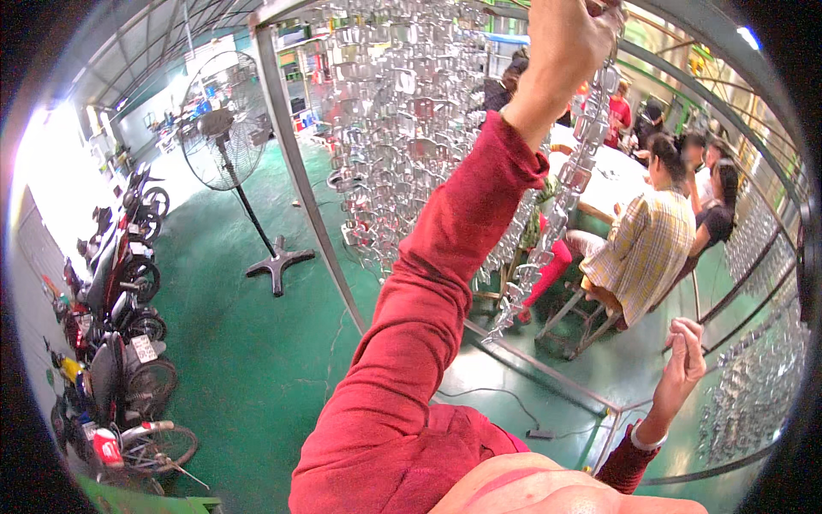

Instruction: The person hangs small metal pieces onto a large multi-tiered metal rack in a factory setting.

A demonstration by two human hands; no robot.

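My left hand (pixel 574 38) is raised to the top edge of the view, its fingers closed at the upper end of a strand of shiny metal pieces (pixel 569 180). That strand hangs down at a slant, its lower end loose above the floor. Beside it, many similar strands of linked metal pieces (pixel 402 111) hang from a metal frame (pixel 295 163). Lower right, my right hand (pixel 682 364) is held apart from the strands, fingers bent and pressed together. Whatever it might pinch is hidden.
A black pedestal fan (pixel 227 137) stands left of the frame. Motorbikes and bicycles (pixel 111 334) line the left wall. At right, people sit around a white table (pixel 608 176), one in a checked shirt (pixel 642 248). More strands (pixel 753 394) hang far right. A cable (pixel 505 392) crosses the green floor.
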